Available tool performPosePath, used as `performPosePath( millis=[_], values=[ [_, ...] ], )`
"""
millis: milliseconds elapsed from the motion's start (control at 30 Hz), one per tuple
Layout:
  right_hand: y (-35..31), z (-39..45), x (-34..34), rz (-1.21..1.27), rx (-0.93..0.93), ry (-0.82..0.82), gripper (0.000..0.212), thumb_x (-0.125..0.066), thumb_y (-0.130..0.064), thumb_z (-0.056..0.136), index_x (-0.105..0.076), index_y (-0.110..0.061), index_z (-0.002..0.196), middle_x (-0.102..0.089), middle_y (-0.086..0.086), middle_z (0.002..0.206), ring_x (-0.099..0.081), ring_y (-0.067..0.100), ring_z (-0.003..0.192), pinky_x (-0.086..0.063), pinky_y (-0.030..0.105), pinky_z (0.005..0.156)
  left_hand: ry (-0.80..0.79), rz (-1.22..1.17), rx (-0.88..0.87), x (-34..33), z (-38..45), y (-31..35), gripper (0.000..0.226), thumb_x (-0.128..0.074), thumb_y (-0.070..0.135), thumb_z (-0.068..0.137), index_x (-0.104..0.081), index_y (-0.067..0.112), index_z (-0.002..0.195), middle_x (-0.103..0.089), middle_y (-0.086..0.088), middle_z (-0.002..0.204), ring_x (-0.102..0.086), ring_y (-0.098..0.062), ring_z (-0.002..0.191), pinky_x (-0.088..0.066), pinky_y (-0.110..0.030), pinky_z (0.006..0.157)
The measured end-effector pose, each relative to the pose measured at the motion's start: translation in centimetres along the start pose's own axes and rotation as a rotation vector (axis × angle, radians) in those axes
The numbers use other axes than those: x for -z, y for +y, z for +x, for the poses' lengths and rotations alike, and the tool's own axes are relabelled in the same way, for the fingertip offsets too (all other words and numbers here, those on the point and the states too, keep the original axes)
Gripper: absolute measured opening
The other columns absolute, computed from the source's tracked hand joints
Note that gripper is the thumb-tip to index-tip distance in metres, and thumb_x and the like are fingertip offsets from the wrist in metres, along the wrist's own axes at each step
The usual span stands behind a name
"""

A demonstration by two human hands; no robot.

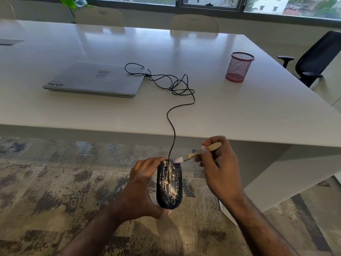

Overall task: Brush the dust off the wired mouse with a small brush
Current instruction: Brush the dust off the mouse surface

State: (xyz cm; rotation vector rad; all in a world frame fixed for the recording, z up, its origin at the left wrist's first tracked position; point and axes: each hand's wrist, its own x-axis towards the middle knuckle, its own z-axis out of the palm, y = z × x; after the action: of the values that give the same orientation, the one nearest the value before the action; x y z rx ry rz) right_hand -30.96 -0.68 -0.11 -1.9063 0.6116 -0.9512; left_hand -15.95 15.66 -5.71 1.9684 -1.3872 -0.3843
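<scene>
Wooden brush handle (204,150) — dusty black mouse (169,183) — glossy table (239,111).

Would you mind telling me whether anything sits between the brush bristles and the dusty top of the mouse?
Nothing visible does. The brush, held by the right hand, has its bristles at the front end of the wired mouse, beside the cable. The left hand grips the mouse's edges, leaving the dusty top bare.

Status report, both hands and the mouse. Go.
Left hand grips mouse, held off the table edge. Right hand pinches brush, bristles at mouse's front, by the cable. Dust covers the top. Nothing in the way.
</scene>
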Motion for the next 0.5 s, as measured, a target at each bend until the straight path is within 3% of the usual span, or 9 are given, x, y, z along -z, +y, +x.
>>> performPosePath(
  millis=[100,200,267,367,500],
  values=[
    [0.13,0.05,0.11,0.028,0.009,0.043,0.009,-0.055,-0.024,0.095,-0.053,-0.032,0.091,-0.069,-0.007,0.074,-0.066,0.027,0.063,-0.052,0.046,0.055,0.003,-0.006,-0.015,-0.27,-0.07,-0.21,0.128,-0.092,0.052,0.039,-0.031,0.032,0.15,-0.037,0.022,0.143,-0.03,-0.005,0.135,-0.031,-0.033,0.11],
    [-0.01,0.07,-0.15,0.116,-0.002,0.029,0.01,-0.055,-0.032,0.094,-0.055,-0.041,0.09,-0.068,-0.002,0.075,-0.07,0.017,0.069,-0.055,0.035,0.057,0.006,-0.016,-0.021,-0.46,-0.14,-0.45,0.127,-0.091,0.052,0.039,-0.028,0.037,0.149,-0.035,0.025,0.143,-0.029,-0.006,0.135,-0.028,-0.028,0.107],
    [0.11,0.04,-0.44,0.055,-0.006,-0.008,0.002,-0.052,-0.043,0.091,-0.053,-0.044,0.089,-0.069,-0.004,0.077,-0.069,0.019,0.067,-0.057,0.044,0.057,0.009,-0.018,-0.026,-0.44,-0.16,-0.51,0.127,-0.09,0.052,0.039,-0.027,0.041,0.148,-0.034,0.027,0.142,-0.029,-0.005,0.135,-0.028,-0.026,0.105],
    [0.44,-0.06,-0.55,-0.056,0.009,0.0,0.008,-0.048,-0.049,0.089,-0.051,-0.041,0.09,-0.067,0.002,0.073,-0.064,0.031,0.063,-0.052,0.057,0.055,0.006,-0.019,-0.027,-0.29,-0.26,-0.63,0.127,-0.09,0.054,0.039,-0.026,0.044,0.147,-0.032,0.031,0.142,-0.028,-0.001,0.134,-0.029,-0.026,0.105],
    [0.46,-0.08,-0.34,0.003,-0.007,0.029,0.002,-0.05,-0.048,0.09,-0.052,-0.046,0.09,-0.069,-0.003,0.076,-0.068,0.023,0.066,-0.056,0.051,0.057,0.003,-0.018,-0.005,-0.28,-0.33,-0.74,0.128,-0.091,0.054,0.038,-0.025,0.044,0.147,-0.031,0.031,0.143,-0.026,-0.001,0.135,-0.029,-0.027,0.105]
  ],
)
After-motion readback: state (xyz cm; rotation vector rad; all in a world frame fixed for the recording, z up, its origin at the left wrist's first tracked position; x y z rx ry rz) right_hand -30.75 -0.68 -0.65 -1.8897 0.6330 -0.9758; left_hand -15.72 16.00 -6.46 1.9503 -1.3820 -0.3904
